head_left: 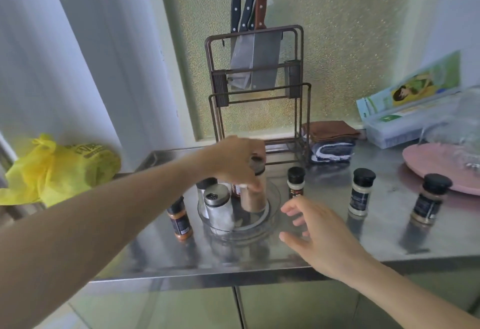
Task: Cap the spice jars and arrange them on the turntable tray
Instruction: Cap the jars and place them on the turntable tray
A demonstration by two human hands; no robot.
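A clear round turntable tray (272, 208) sits on the steel counter. My left hand (235, 161) grips the top of a tall jar of pale brown spice (253, 196) standing on the tray. Two steel-lidded shakers (217, 205) and a small red jar (235, 190) share the tray. My right hand (315, 231) hovers open beside the tray's right rim, holding nothing. A black-capped jar (296, 183) stands just right of the tray. Two more black-capped jars (361, 191) (430, 198) stand farther right. An orange-spice jar (180, 218) stands left of the tray, partly behind my forearm.
A knife rack (255, 89) with cleavers stands behind the tray. Folded cloths (331, 140) lie to its right. A pink plate (426, 170) and a wrap box (407, 102) are at far right. A yellow bag (59, 167) sits at the left. The counter's front edge (207, 278) is near.
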